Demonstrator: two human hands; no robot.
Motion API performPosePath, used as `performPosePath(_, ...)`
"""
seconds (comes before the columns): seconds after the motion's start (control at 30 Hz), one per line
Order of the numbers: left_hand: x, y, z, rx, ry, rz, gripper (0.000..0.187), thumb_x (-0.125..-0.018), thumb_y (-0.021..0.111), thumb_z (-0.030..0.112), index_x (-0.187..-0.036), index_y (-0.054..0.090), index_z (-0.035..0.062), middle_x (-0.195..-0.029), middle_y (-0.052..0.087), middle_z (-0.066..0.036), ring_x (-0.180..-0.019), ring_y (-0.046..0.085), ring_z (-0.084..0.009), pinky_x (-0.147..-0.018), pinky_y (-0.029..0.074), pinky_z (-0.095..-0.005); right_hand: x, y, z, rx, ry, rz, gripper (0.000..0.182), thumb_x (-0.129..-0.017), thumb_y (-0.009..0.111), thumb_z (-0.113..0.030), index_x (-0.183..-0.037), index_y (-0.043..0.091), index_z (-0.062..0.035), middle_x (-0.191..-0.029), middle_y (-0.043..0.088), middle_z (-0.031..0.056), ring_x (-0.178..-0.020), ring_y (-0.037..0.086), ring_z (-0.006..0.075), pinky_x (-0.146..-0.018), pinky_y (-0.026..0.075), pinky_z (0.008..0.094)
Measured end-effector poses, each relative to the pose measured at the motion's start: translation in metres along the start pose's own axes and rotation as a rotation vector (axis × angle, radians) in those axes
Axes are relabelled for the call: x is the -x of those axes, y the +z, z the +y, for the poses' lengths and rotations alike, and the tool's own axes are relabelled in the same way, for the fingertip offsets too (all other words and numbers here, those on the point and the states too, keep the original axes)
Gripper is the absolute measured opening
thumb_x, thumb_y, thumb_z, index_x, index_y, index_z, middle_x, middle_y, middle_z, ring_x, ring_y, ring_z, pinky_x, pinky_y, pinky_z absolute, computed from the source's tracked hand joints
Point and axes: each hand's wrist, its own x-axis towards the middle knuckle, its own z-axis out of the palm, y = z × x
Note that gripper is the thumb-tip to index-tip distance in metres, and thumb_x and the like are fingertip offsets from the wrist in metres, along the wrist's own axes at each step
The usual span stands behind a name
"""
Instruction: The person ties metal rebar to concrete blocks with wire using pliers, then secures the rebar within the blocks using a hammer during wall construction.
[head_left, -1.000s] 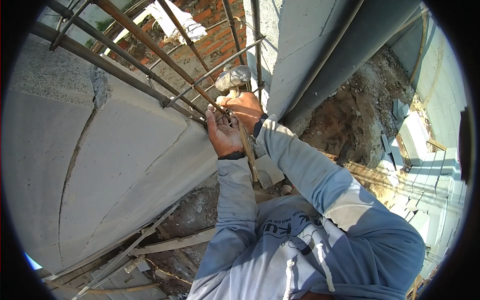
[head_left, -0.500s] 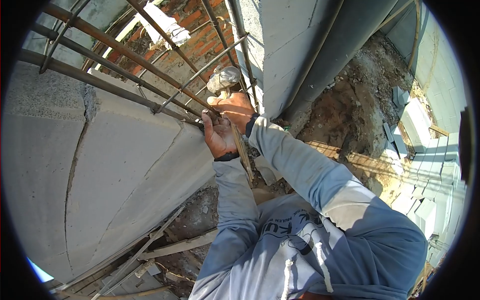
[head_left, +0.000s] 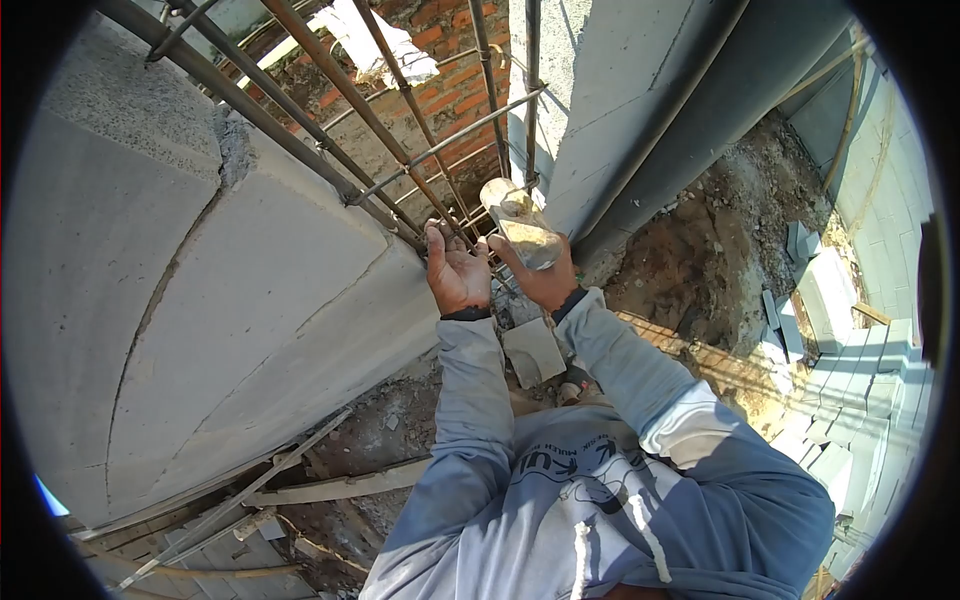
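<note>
My right hand (head_left: 543, 275) is wrapped round a hammer (head_left: 522, 222) with a pale, dusty, blocky head, held beside the foot of the rebar cage. Just left of it, my left hand (head_left: 461, 270) is palm up with its fingers curled at the lower ends of the steel bars (head_left: 377, 124). Whatever those fingers hold, if anything, is too small to make out. The grey block wall (head_left: 260, 270) stands close to my left wrist.
A grey pipe (head_left: 700, 125) runs beside a concrete column (head_left: 610, 90) on the right. Broken blocks (head_left: 828, 300) lie at the far right. A loose block piece (head_left: 533, 352) sits below my hands. Wooden strips (head_left: 340, 488) cross the ground at lower left.
My right hand has moved right and down with the hammer, away from my left hand, and the hammer has turned. The view has shifted, so the bars and wall appear further right.
</note>
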Motion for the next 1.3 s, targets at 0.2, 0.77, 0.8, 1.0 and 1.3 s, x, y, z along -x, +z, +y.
performPosePath(0.2,-0.005,-0.007,0.001,0.076,0.005,-0.138,0.029,-0.084,0.067,0.020,-0.109,0.056,0.0096,-0.107,0.060,-0.003,-0.105,0.054,-0.0182,-0.097,0.041,-0.0382,0.002,0.011,-0.028,0.118,-0.215,-0.184,0.033,-0.073,0.073,-0.011,-0.100,0.061,0.0024,-0.090,0.066,0.0114,-0.085,0.063,0.0165,-0.075,0.049,0.0285)
performPosePath(0.77,-0.001,-0.011,0.000,0.120,-0.096,-0.173,0.043,-0.093,0.045,0.029,-0.130,0.043,0.0085,-0.131,0.048,-0.010,-0.118,0.048,-0.0284,-0.101,0.039,-0.0436,-0.052,0.043,-0.123,0.356,-0.685,-0.595,0.054,-0.070,0.073,-0.022,-0.117,0.054,-0.0026,-0.108,0.059,0.0142,-0.097,0.061,0.0275,-0.083,0.050,0.0363)
performPosePath(0.8,-0.002,-0.014,-0.001,0.095,-0.063,-0.266,0.045,-0.093,0.045,0.031,-0.132,0.041,0.0088,-0.133,0.046,-0.010,-0.122,0.044,-0.0267,-0.103,0.036,-0.0420,-0.052,0.042,-0.125,0.405,-0.708,-0.587,0.054,-0.069,0.073,-0.023,-0.115,0.055,-0.0033,-0.107,0.059,0.0147,-0.095,0.061,0.0294,-0.083,0.050,0.0365)
performPosePath(1.0,-0.018,-0.034,-0.010,0.030,0.041,-0.252,0.045,-0.091,0.052,0.029,-0.129,0.045,0.0073,-0.132,0.048,-0.009,-0.123,0.042,-0.0265,-0.105,0.033,-0.0416,-0.059,0.040,-0.122,0.518,-0.808,-0.569,0.048,-0.065,0.073,-0.022,-0.107,0.059,-0.0051,-0.100,0.062,0.0130,-0.088,0.062,0.0322,-0.076,0.051,0.0368)
performPosePath(1.3,0.001,-0.006,-0.002,0.144,0.023,-0.295,0.032,-0.090,0.055,0.020,-0.119,0.054,0.0055,-0.123,0.056,-0.006,-0.116,0.049,-0.0200,-0.103,0.035,-0.0326,-0.072,0.039,-0.122,0.476,-0.784,-0.588,0.044,-0.053,0.076,-0.013,-0.095,0.061,-0.0124,-0.082,0.066,0.0099,-0.077,0.064,0.0319,-0.066,0.051,0.0411)
